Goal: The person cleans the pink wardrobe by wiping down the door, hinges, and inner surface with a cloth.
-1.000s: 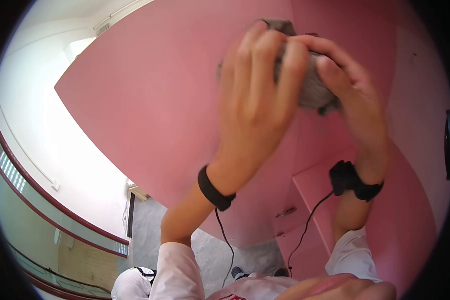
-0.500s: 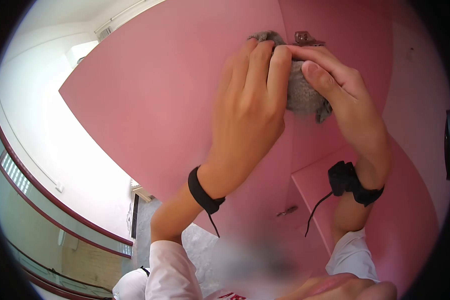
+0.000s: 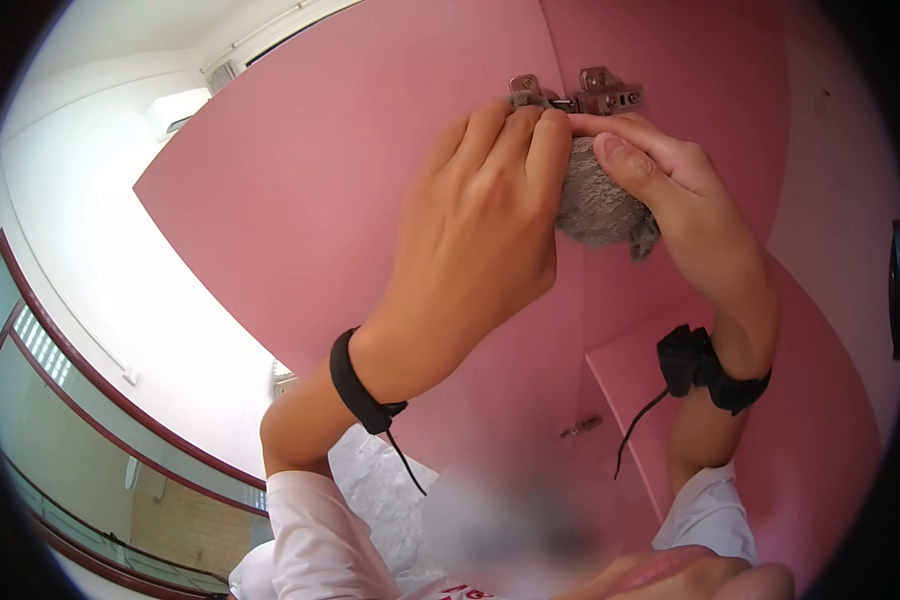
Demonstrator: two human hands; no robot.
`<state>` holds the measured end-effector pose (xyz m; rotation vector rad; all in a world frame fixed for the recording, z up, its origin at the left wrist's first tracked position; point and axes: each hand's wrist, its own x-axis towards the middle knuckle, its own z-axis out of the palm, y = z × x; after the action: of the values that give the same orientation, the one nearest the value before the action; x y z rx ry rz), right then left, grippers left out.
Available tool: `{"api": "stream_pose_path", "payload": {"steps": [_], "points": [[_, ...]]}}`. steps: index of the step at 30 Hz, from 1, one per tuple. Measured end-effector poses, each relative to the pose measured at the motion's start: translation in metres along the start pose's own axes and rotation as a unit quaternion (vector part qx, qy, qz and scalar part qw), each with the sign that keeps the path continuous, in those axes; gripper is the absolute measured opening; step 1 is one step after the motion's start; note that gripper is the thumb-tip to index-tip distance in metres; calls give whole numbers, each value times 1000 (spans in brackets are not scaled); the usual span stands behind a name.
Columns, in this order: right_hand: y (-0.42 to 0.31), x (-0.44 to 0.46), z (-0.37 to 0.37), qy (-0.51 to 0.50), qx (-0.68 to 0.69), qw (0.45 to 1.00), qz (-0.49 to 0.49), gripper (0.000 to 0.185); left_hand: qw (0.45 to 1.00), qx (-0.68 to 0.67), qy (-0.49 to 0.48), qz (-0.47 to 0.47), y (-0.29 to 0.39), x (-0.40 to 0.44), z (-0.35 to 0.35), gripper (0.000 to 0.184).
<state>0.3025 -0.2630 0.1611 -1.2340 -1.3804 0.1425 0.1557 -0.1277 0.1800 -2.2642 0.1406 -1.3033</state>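
Grey cloth [image 3: 600, 200] bunched between two hands, just below a metal cabinet hinge [image 3: 608, 95].

The left hand [image 3: 480, 205] has its fingers close together, tips bent onto the cloth, while the right hand [image 3: 680, 190] grips the cloth's other side, thumb lying on the wad and index finger reaching across to the left fingertips; a loose tuft hangs by the right palm (whether the cloth touches the panel behind, I cannot tell). Beyond it stand the pink cabinet door [image 3: 300, 180] and, lower down, a second hinge [image 3: 582, 427]. Each wrist wears a black band, the left wristband [image 3: 358, 385] plain and the right wristband [image 3: 710, 370] with a blocky module, each trailing a cord. Farther out come white sleeves [image 3: 320, 530] and grey floor [image 3: 375, 490].
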Motion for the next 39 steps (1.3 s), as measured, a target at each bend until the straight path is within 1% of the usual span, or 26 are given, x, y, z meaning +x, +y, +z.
{"api": "stream_pose_path", "payload": {"steps": [2,4,6,7,8,9,10,11,13,14,15,16,17,19,21,22,25,26,28,30,32,34,35,36,37,39], "points": [[1,0,0,0,10,1000,17,42,999,39,1,19,-1,5,-2,30],[5,0,0,19,-13,1000,-17,43,997,75,3,35,1,9,-3,29],[9,1,-3,10,-6,1000,-1,43,995,61,-72,23,2,11,-8,29],[10,-1,-4,2,3,1000,16,44,995,60,-74,24,1,15,-15,29],[8,-3,-6,3,5,1000,18,44,989,33,-144,4,-1,23,-24,42],[3,-5,-10,-21,26,998,53,44,977,7,-213,-15,-4,29,-31,56],[0,-5,-12,-45,46,994,87,43,976,7,-216,-14,-5,31,-35,56],[5,-3,-12,-46,51,994,90,43,973,2,-229,-11,-6,32,-38,57],[16,0,-7,-19,56,997,44,43,968,-3,-249,-9,-4,27,-36,58],[18,1,-3,-20,63,997,45,43,985,21,-167,24,-5,17,-28,45],[17,3,2,-15,42,999,-1,42,994,47,-82,59,-4,12,-24,32],[15,5,4,-7,21,998,-51,42,993,52,-84,64,-2,11,-21,32],[15,7,3,-3,24,998,-55,42,992,77,-83,52,1,10,-18,34],[15,8,-1,-5,23,999,-31,42,991,103,-83,37,5,12,-20,36],[22,9,-3,4,30,999,-26,37,989,63,-130,18,5,19,-23,37],[25,9,-1,13,36,999,-20,36,989,64,-131,21,2,22,-25,37],[28,7,7,36,67,996,-47,37,985,34,-163,39,-7,26,-29,36],[26,6,8,34,68,996,-44,37,987,26,-153,51,-8,23,-27,37],[21,5,6,-10,30,999,23,36,988,17,-140,62,-8,16,-24,38],[13,4,8,-25,16,999,33,35,989,52,-130,55,-3,6,-25,40],[12,3,8,-36,3,999,41,35,989,37,-139,36,4,-3,-32,41],[18,7,10,-45,11,998,-37,36,988,25,-148,22,3,-1,-34,42],[18,6,11,-44,12,998,-38,36,991,48,-121,43,1,2,-34,42],[16,6,14,-10,39,997,-69,37,991,70,-94,63,0,4,-34,42],[15,7,16,23,65,993,-101,38,991,71,-94,64,-2,8,-35,42],[20,7,13,37,77,993,-83,38,991,59,-105,61,-1,18,-34,43]]}}
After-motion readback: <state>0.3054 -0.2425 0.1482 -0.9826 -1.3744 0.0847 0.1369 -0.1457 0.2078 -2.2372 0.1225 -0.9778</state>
